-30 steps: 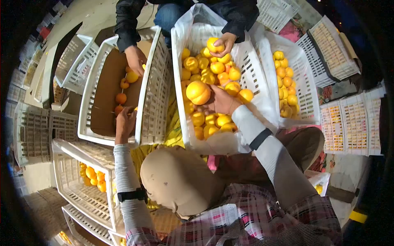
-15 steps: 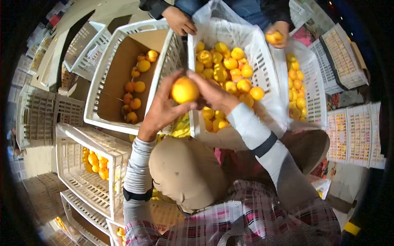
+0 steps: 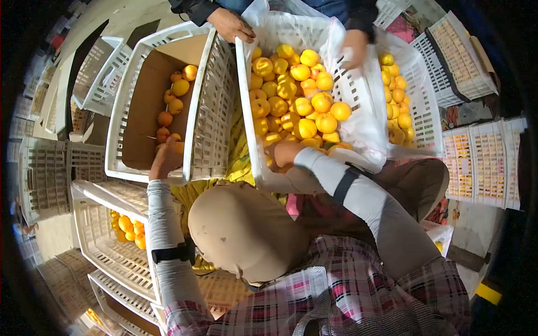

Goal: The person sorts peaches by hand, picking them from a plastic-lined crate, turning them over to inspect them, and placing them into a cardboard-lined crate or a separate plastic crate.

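Note:
My left hand (image 3: 165,161) is down in the near end of the left crate (image 3: 189,140), its fingers closed around a yellow-orange peach (image 3: 178,147). Just beyond it, a line of peaches (image 3: 180,87) lies on the crate's brown cardboard lining (image 3: 147,106). My right hand (image 3: 286,153) reaches into the near end of the middle crate (image 3: 246,95), touching the heap of peaches (image 3: 304,127). Its fingertips are hidden against the fruit and crate wall, so their grip does not show.
Across from me, a co-worker's hand (image 3: 231,24) rests on the middle crate's rim; their other hand (image 3: 354,49) is blurred near the plastic liner (image 3: 364,120). A third crate (image 3: 427,120) with peaches stands at right. Stacked crates (image 3: 112,241) stand at left.
My hands were together over the middle crate around one peach. They have parted: the left went into the left crate, the right down to the heap. The co-worker's blurred hand no longer shows a peach.

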`<state>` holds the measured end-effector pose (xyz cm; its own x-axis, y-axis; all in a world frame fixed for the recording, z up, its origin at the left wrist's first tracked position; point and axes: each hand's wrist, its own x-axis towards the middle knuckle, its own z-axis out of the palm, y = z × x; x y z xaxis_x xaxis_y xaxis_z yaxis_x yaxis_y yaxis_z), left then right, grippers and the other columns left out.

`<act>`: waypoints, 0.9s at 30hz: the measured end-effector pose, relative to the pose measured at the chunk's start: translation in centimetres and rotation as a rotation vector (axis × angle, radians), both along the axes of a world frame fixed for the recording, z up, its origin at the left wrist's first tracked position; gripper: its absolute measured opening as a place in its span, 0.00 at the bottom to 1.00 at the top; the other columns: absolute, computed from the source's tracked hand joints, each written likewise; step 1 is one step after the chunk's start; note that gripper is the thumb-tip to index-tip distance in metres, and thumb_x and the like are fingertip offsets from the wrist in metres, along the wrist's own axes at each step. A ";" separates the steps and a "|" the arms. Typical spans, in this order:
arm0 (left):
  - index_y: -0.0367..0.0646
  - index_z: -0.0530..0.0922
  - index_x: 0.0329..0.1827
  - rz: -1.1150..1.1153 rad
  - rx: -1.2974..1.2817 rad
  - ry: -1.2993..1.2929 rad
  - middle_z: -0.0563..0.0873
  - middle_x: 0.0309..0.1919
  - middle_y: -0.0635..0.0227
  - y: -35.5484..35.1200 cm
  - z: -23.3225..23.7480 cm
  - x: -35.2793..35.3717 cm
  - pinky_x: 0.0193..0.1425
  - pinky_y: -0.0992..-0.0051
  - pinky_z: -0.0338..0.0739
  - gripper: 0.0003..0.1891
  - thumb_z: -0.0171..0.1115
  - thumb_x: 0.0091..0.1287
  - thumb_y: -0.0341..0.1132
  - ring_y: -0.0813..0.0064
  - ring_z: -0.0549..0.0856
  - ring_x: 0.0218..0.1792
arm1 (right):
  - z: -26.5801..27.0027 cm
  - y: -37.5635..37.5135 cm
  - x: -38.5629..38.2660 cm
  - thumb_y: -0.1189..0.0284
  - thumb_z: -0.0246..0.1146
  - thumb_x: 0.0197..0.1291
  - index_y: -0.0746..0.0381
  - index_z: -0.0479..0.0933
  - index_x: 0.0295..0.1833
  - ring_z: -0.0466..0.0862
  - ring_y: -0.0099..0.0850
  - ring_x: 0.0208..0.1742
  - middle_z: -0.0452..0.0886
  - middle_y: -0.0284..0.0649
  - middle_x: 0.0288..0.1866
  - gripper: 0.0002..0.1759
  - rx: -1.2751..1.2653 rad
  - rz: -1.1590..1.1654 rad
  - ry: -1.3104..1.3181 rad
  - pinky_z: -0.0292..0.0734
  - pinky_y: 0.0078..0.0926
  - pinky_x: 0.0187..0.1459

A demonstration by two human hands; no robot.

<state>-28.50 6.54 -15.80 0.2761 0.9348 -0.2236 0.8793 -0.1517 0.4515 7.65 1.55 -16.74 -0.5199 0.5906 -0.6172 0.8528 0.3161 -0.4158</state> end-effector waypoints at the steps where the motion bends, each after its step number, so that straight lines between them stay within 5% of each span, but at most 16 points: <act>1: 0.36 0.75 0.47 -0.003 0.008 -0.002 0.81 0.41 0.49 0.2 -0.1 0.2 0.46 0.66 0.75 0.22 0.62 0.53 0.42 0.54 0.81 0.44 | -1.3 0.0 0.1 0.60 0.61 0.42 0.66 0.76 0.45 0.80 0.48 0.41 0.80 0.52 0.41 0.25 0.008 -0.003 -0.002 0.74 0.40 0.40; 3: 0.38 0.75 0.50 -0.031 0.171 -0.033 0.80 0.44 0.47 0.3 -1.6 0.1 0.49 0.66 0.73 0.24 0.58 0.55 0.45 0.53 0.79 0.46 | -1.2 -0.2 -0.4 0.62 0.61 0.42 0.64 0.76 0.44 0.80 0.48 0.40 0.80 0.52 0.39 0.23 -0.061 0.145 -0.086 0.74 0.41 0.40; 4: 0.39 0.75 0.51 0.251 -0.168 -0.383 0.80 0.45 0.47 1.9 -2.5 -0.7 0.51 0.66 0.72 0.25 0.58 0.54 0.47 0.55 0.79 0.48 | -1.0 -1.1 0.0 0.70 0.58 0.40 0.64 0.80 0.32 0.80 0.48 0.39 0.81 0.50 0.38 0.13 0.074 0.016 0.069 0.74 0.43 0.38; 7: 0.38 0.75 0.51 0.309 -0.046 -0.222 0.80 0.44 0.47 1.7 -0.8 -0.1 0.50 0.66 0.73 0.25 0.58 0.54 0.46 0.55 0.80 0.47 | 1.2 -1.0 0.1 0.70 0.58 0.40 0.63 0.80 0.37 0.81 0.47 0.39 0.80 0.52 0.39 0.15 0.061 0.086 0.028 0.74 0.44 0.38; 10: 0.38 0.76 0.50 0.286 -0.026 -0.113 0.81 0.42 0.49 1.0 1.6 1.0 0.48 0.67 0.74 0.24 0.58 0.55 0.46 0.57 0.81 0.45 | -4.9 -0.3 2.5 0.66 0.58 0.44 0.65 0.78 0.42 0.80 0.47 0.39 0.80 0.52 0.39 0.19 0.088 -0.074 -0.059 0.74 0.42 0.40; 11: 0.38 0.76 0.50 0.255 0.014 -0.072 0.82 0.42 0.50 0.8 2.1 1.3 0.48 0.67 0.74 0.24 0.57 0.56 0.46 0.58 0.81 0.44 | -1.4 0.1 2.6 0.57 0.59 0.48 0.68 0.76 0.44 0.80 0.49 0.38 0.80 0.54 0.37 0.25 0.108 -0.020 -0.137 0.74 0.39 0.41; 13: 0.38 0.76 0.51 0.278 -0.021 -0.093 0.82 0.41 0.50 0.9 2.9 1.8 0.47 0.68 0.74 0.24 0.57 0.56 0.45 0.59 0.81 0.44 | 3.5 0.4 3.8 0.48 0.58 0.49 0.72 0.73 0.46 0.80 0.44 0.41 0.80 0.52 0.39 0.34 -0.099 -0.542 0.247 0.73 0.33 0.42; 15: 0.38 0.76 0.51 0.285 -0.058 -0.117 0.82 0.41 0.51 0.8 2.8 2.2 0.47 0.69 0.74 0.23 0.57 0.56 0.45 0.60 0.82 0.44 | 3.2 0.7 5.0 0.42 0.57 0.49 0.72 0.66 0.53 0.79 0.36 0.38 0.78 0.48 0.43 0.42 -0.310 -0.675 0.310 0.73 0.32 0.38; 17: 0.38 0.76 0.50 0.308 0.027 -0.254 0.82 0.40 0.51 0.9 2.8 2.5 0.47 0.69 0.74 0.23 0.57 0.56 0.44 0.60 0.82 0.43 | 2.7 0.2 5.3 0.45 0.58 0.51 0.75 0.62 0.56 0.78 0.33 0.40 0.73 0.48 0.51 0.43 -0.307 -0.623 0.472 0.73 0.26 0.41; 19: 0.35 0.75 0.50 0.343 -0.004 -0.253 0.82 0.40 0.54 1.0 3.3 2.7 0.48 0.73 0.74 0.20 0.58 0.59 0.40 0.66 0.82 0.41 | -0.8 -0.1 5.3 0.51 0.58 0.54 0.73 0.60 0.60 0.79 0.31 0.42 0.72 0.47 0.52 0.39 -0.235 -0.816 0.663 0.73 0.23 0.46; 20: 0.33 0.74 0.50 0.364 0.102 -0.463 0.82 0.41 0.57 0.4 4.6 3.7 0.48 0.75 0.73 0.18 0.57 0.61 0.37 0.70 0.81 0.41 | -4.6 0.9 6.7 0.56 0.57 0.58 0.69 0.59 0.61 0.78 0.32 0.45 0.73 0.46 0.51 0.34 -0.384 -0.928 0.736 0.73 0.27 0.49; 21: 0.31 0.74 0.50 0.379 0.212 -0.677 0.82 0.41 0.59 -0.2 6.2 5.0 0.48 0.77 0.73 0.17 0.57 0.63 0.35 0.74 0.80 0.40 | -8.8 1.4 8.6 0.57 0.56 0.59 0.66 0.61 0.60 0.78 0.35 0.46 0.74 0.45 0.50 0.30 -0.204 -0.668 1.007 0.73 0.34 0.48; 23: 0.30 0.73 0.49 0.358 0.159 -0.902 0.81 0.39 0.63 -0.9 7.4 7.0 0.49 0.79 0.72 0.13 0.55 0.64 0.29 0.78 0.79 0.40 | -0.8 1.6 7.1 0.58 0.54 0.60 0.65 0.62 0.59 0.78 0.36 0.43 0.75 0.46 0.48 0.27 -0.870 -1.163 1.440 0.74 0.36 0.46; 27: 0.34 0.75 0.48 0.243 0.117 -0.989 0.82 0.38 0.67 -2.2 11.1 11.5 0.46 0.82 0.72 0.11 0.56 0.63 0.26 0.81 0.78 0.39 | 5.7 2.4 5.6 0.59 0.52 0.61 0.65 0.63 0.59 0.77 0.35 0.43 0.76 0.46 0.47 0.26 -1.066 -1.040 1.499 0.73 0.36 0.45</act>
